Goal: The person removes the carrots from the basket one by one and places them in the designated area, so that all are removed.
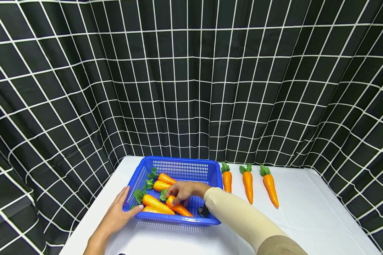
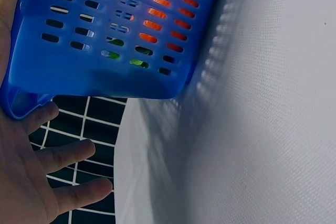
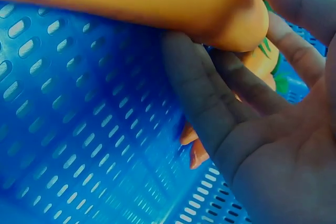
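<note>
A blue plastic basket (image 1: 178,220) with slotted walls holds several orange carrots with green leafy tops. My right hand (image 1: 182,190) reaches inside and grips one carrot (image 1: 182,210) near its leafy end. In the right wrist view, fingers (image 3: 197,85) lie under this carrot (image 3: 157,1), with the thumb on the other side. My left hand (image 1: 116,216) rests at the basket's front left corner, thumb over the front rim. The left wrist view shows the left hand's fingers (image 2: 73,195) straight and spread beside the basket wall (image 2: 94,74).
To the right of the basket, three carrots lie in a row on the white table (image 1: 309,212): a near one (image 1: 227,180), a middle one (image 1: 248,186) and a far-right one (image 1: 270,189). A black grid-patterned curtain (image 1: 191,88) stands behind and along both sides.
</note>
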Demonstrator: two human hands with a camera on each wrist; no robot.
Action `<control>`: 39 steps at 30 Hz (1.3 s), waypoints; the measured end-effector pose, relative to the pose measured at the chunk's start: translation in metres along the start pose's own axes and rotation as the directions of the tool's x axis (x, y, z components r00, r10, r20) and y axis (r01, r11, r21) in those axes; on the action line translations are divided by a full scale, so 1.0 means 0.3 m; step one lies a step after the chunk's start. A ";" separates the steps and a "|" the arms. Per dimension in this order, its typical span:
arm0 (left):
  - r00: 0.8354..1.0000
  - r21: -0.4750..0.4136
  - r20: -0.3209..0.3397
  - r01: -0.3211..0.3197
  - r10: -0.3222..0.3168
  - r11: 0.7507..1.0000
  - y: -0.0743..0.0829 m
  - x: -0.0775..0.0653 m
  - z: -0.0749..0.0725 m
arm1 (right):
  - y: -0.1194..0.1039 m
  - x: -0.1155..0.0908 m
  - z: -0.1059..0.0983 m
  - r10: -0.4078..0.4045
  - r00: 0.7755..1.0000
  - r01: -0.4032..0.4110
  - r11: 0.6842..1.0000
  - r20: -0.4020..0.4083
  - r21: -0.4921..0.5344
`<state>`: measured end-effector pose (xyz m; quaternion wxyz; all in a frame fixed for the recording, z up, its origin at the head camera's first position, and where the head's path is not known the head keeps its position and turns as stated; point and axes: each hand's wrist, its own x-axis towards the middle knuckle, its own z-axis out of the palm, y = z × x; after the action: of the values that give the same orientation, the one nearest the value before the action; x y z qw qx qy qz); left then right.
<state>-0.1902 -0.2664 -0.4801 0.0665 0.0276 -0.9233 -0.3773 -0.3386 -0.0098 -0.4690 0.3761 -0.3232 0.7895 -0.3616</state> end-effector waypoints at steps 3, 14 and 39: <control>1.000 -0.004 -0.003 -0.005 0.005 1.000 0.000 -0.004 0.003 | 0.002 -0.003 0.001 -0.005 1.000 0.005 1.000 0.017 -0.019; 1.000 -0.008 0.006 0.005 -0.005 1.000 0.007 -0.004 -0.003 | 0.007 -0.011 -0.009 -0.005 0.998 0.002 0.999 0.060 0.041; 1.000 0.004 0.011 0.005 -0.005 1.000 0.006 0.001 -0.003 | -0.033 -0.041 -0.059 -0.147 0.983 0.157 0.984 -0.114 0.080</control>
<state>-0.1905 -0.2657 -0.4780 0.0604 0.0280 -0.9243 -0.3758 -0.3446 0.0002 -0.4486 0.3180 -0.3455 0.7650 -0.4408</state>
